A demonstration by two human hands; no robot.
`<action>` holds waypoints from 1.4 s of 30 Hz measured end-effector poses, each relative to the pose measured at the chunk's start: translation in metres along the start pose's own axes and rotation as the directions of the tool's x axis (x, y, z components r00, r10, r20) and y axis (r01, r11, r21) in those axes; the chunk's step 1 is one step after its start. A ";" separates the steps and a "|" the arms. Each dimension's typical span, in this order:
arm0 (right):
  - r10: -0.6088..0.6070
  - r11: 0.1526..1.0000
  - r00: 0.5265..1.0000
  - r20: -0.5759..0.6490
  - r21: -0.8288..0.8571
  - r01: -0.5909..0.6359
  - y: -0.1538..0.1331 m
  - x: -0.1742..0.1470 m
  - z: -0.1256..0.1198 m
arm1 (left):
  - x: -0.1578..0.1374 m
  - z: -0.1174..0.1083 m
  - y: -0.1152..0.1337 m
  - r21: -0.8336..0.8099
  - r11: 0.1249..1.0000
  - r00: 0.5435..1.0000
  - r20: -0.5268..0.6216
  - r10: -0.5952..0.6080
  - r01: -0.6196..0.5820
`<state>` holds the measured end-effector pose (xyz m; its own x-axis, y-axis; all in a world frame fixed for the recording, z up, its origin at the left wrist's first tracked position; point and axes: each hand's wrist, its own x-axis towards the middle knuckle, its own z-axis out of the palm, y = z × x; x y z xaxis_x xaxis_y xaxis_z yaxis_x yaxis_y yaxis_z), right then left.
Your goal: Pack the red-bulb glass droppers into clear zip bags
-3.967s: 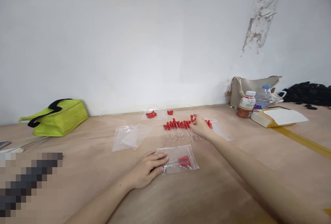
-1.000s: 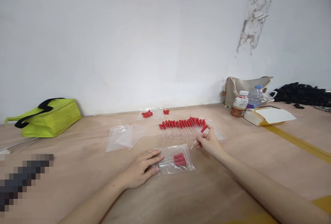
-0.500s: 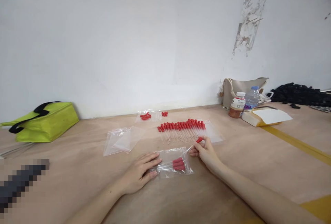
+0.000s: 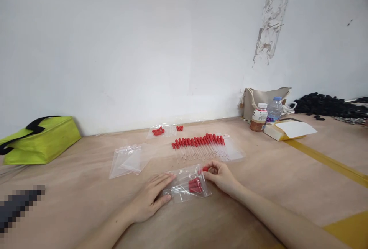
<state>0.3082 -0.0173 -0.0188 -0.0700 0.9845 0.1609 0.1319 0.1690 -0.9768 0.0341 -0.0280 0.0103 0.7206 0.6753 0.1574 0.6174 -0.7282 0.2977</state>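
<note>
A clear zip bag (image 4: 180, 195) lies before me with several glass droppers inside, their red rubber bulbs (image 4: 195, 185) toward the bag's right end. Resting on its left end is my left hand (image 4: 151, 199), fingers stretched out and thumb apart. My right hand (image 4: 220, 176) pinches a dropper (image 4: 204, 169) by its red bulb at the bag's upper right; the glass tube points left into the bag's mouth. Just beyond, a row of red-bulbed droppers (image 4: 198, 141) lies side by side, partly over another clear bag (image 4: 237, 153).
Flat clear bags (image 4: 125, 161) lie to the left. Near the wall is a bag with red bulbs (image 4: 158, 131). A lime-green bag (image 4: 43, 141) stands far left. Right are a brown drink bottle (image 4: 258, 117), a water bottle (image 4: 275, 108), a tissue pack (image 4: 280, 131) and black pieces (image 4: 324, 105).
My right hand has moved left and down, and the dropper's tube has gone into the bag up to near its bulb. My left hand stays on the bag. The view has shifted slightly.
</note>
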 end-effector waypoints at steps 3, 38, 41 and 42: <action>-0.107 0.951 0.994 0.019 -0.289 0.108 0.002 0.004 0.000 | 0.001 0.000 0.000 -0.008 1.000 1.000 -0.004 0.004 -0.004; -0.148 0.867 0.983 -0.107 -0.493 0.076 0.000 0.048 -0.030 | 0.001 0.001 -0.002 0.032 0.999 0.998 0.066 -0.002 0.000; -0.156 0.667 0.977 -0.144 -0.745 -0.003 -0.014 0.083 -0.060 | 0.001 0.002 -0.003 0.033 0.999 0.998 0.062 -0.004 0.002; -0.154 0.649 0.973 -0.173 -0.760 -0.032 -0.018 0.096 -0.067 | 0.000 0.001 -0.002 0.035 0.999 0.998 0.059 -0.006 0.004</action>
<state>0.3655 0.0769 0.0232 0.0823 0.9397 0.3319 0.8393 0.1142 -0.5315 0.0335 -0.0262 0.0083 0.7344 0.6714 0.0997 0.6306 -0.7292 0.2656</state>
